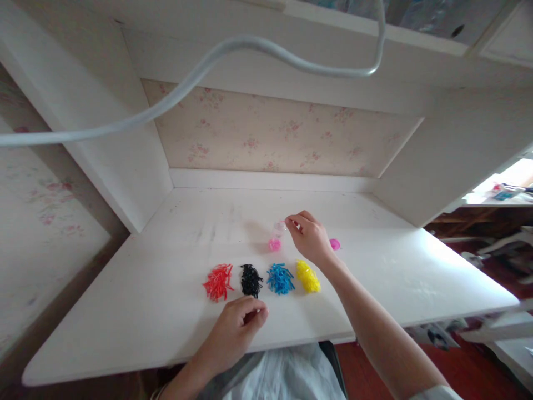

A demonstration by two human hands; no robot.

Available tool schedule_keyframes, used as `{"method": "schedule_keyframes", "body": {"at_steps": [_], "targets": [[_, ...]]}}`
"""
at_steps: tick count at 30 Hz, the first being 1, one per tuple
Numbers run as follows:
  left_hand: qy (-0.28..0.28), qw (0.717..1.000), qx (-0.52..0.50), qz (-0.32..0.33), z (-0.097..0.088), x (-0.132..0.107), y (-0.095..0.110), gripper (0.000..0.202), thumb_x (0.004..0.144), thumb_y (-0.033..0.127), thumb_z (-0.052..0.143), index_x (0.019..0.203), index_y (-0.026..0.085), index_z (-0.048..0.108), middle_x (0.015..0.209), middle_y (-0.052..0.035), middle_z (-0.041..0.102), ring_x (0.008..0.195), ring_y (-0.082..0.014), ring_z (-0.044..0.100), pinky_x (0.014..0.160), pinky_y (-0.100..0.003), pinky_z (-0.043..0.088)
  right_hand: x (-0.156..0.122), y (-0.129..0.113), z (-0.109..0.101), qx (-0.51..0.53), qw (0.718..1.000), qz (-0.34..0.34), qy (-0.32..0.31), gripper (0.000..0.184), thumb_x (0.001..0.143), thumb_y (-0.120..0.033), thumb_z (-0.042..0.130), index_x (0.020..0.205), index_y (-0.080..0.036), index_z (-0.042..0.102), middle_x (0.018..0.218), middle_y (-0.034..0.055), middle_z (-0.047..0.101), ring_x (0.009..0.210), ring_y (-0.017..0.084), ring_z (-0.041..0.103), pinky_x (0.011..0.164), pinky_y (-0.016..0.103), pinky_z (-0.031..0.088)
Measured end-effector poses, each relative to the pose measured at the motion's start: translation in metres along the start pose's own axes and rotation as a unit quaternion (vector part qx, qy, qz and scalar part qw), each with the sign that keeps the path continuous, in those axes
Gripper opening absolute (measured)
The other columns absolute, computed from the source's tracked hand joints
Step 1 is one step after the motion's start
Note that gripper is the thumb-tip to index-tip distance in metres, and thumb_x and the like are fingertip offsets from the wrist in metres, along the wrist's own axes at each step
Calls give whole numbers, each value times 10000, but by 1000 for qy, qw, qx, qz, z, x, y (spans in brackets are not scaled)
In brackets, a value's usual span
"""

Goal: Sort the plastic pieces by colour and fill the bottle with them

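Four small piles of plastic bits lie in a row on the white desk (125, 311): red (218, 281), black (250, 280), blue (280, 279) and yellow (308, 276). My left hand (239, 328) rests curled on the desk just in front of the black pile, fingertips pinched together. My right hand (308, 238) reaches past the yellow pile, its fingertips pinched at a small clear container (280, 226) with a pink bottom (274, 244). A pink lid (335, 243) lies just right of that hand.
The desk sits in a white alcove with side walls (137, 166) and floral wallpaper behind. A grey cable (233, 47) hangs across the top of the view. A dark red floor and white furniture show at the right.
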State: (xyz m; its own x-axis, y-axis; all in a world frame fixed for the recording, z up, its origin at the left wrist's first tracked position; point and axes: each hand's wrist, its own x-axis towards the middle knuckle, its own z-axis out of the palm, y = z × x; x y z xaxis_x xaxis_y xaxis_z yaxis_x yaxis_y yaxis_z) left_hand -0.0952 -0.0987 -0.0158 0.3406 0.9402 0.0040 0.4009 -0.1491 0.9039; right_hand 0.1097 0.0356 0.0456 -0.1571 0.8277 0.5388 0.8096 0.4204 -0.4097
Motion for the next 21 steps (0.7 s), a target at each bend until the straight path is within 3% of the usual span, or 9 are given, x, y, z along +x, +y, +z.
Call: {"method": "schedule_keyframes", "body": {"at_steps": [6, 10, 13, 18, 21], "targets": [[-3, 1000, -2, 3, -2, 0, 1, 339, 909, 409, 440, 763, 175, 637, 676, 11, 524, 641, -118, 481, 576, -216, 322, -2, 3, -5, 5, 1000, -5, 11, 269, 900, -316, 437, 913, -233, 692, 844, 23, 611, 657, 112, 552, 626, 224, 400], [-3, 1000, -5, 5, -1, 0, 1, 334, 908, 410, 445, 767, 178, 639, 678, 14, 524, 640, -115, 482, 579, -214, 329, -18, 15, -15, 8, 999, 35, 36, 293, 897, -368, 435, 893, -222, 689, 825, 24, 615, 625, 108, 538, 610, 227, 398], [-6, 1000, -5, 4, -1, -1, 1, 337, 905, 417, 446, 775, 178, 645, 686, 8, 543, 641, -119, 490, 573, -216, 336, -45, 41, -25, -1, 995, 88, 38, 327, 885, -419, 438, 861, -211, 689, 802, 26, 618, 594, 109, 521, 615, 239, 403], [-10, 1000, 8, 4, 3, 1, 8, 321, 907, 398, 437, 797, 183, 648, 726, -11, 605, 688, -141, 542, 622, -228, 383, -101, 107, -44, -30, 973, 226, 30, 351, 840, -469, 462, 862, -207, 695, 818, 30, 633, 555, 115, 513, 595, 263, 407], [-18, 999, 28, 25, 11, 8, 19, 289, 912, 350, 431, 797, 194, 645, 741, -12, 627, 700, -142, 559, 641, -231, 398, -127, 136, -49, -45, 963, 265, 8, 360, 827, -461, 453, 904, -205, 695, 859, 38, 635, 593, 129, 539, 629, 280, 422]]}}
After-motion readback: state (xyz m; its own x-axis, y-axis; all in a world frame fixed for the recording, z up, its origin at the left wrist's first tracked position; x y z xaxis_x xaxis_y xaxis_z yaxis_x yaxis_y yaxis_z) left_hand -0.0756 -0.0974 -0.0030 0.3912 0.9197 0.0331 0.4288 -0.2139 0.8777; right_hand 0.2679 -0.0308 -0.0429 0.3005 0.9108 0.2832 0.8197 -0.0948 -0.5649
